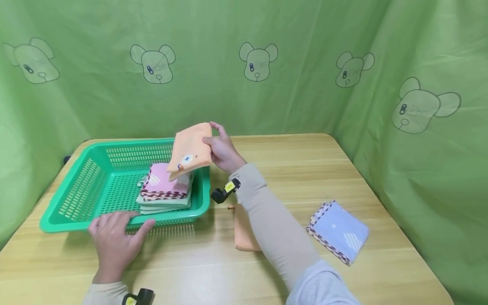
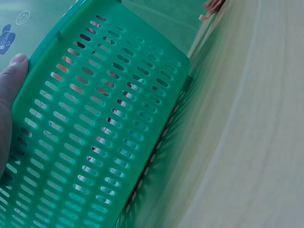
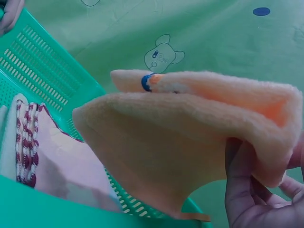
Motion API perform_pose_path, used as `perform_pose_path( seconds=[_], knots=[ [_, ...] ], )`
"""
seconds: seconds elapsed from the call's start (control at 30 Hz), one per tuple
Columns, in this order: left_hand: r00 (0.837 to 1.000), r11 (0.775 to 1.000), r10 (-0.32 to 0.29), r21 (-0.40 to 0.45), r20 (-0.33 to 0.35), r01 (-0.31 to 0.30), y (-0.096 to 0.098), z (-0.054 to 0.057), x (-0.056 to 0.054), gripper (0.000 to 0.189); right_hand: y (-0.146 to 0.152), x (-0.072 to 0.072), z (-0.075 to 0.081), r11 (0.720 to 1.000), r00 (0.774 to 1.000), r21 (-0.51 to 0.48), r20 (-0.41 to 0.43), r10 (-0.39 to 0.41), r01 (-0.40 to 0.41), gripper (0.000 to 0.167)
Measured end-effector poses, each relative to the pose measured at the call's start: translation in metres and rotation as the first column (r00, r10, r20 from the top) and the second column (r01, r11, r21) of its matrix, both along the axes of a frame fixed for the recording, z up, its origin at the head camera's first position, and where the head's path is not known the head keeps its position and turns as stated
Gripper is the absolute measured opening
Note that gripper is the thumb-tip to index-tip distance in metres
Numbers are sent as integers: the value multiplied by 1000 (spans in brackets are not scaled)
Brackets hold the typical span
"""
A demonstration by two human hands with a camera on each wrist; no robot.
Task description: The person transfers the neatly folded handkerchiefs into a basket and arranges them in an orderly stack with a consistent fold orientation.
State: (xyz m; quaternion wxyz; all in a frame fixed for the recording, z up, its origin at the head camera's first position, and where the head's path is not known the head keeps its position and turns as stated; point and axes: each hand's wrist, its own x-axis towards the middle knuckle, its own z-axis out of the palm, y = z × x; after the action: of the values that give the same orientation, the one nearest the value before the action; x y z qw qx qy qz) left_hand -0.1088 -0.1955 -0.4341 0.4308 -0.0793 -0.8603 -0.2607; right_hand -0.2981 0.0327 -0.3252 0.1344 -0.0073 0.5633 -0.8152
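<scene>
My right hand (image 1: 225, 150) pinches a folded peach-orange towel (image 1: 190, 146) by its right side, thumb on top. The towel hangs over the right part of a green plastic basket (image 1: 206, 190), above a stack there; its folded layers gape in the right wrist view. The stack has a pink towel (image 1: 162, 176) with a checked edge on top of pale green towels (image 1: 164, 207). My left hand (image 1: 116, 241) grips the basket's near rim, fingers over the edge. In the left wrist view, the thumb (image 2: 14, 78) lies against the rim beside the slotted wall.
A second orange towel (image 1: 244, 231) lies on the wooden table (image 1: 190, 262), partly hidden under my right forearm. Farther right is a folded blue towel (image 1: 339, 233) with a checked edge. A green curtain (image 1: 213, 101) with bear-head prints surrounds the table's back and sides.
</scene>
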Motion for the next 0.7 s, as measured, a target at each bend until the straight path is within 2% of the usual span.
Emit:
perform_pose_path(
  seconds=[0.1,0.2,0.37,0.7],
  knots=[
    [1000,1000,-2,-2,-3,2,0,1,0,82,-4,2,-3,1000,1000,-5,-19,13,-13,65],
    [1000,1000,-1,-5,-12,1,1,1,-1,82,-8,3,-5,1000,999,12,-31,18,-18,57],
    [1000,1000,-2,-4,-9,2,1,1,-1,83,-17,4,-10,1000,1000,11,-3,15,-15,41],
    [999,1000,6,0,-51,-6,2,-2,-2,84,-35,6,-16,1000,999,-31,38,6,-5,35]
  ],
)
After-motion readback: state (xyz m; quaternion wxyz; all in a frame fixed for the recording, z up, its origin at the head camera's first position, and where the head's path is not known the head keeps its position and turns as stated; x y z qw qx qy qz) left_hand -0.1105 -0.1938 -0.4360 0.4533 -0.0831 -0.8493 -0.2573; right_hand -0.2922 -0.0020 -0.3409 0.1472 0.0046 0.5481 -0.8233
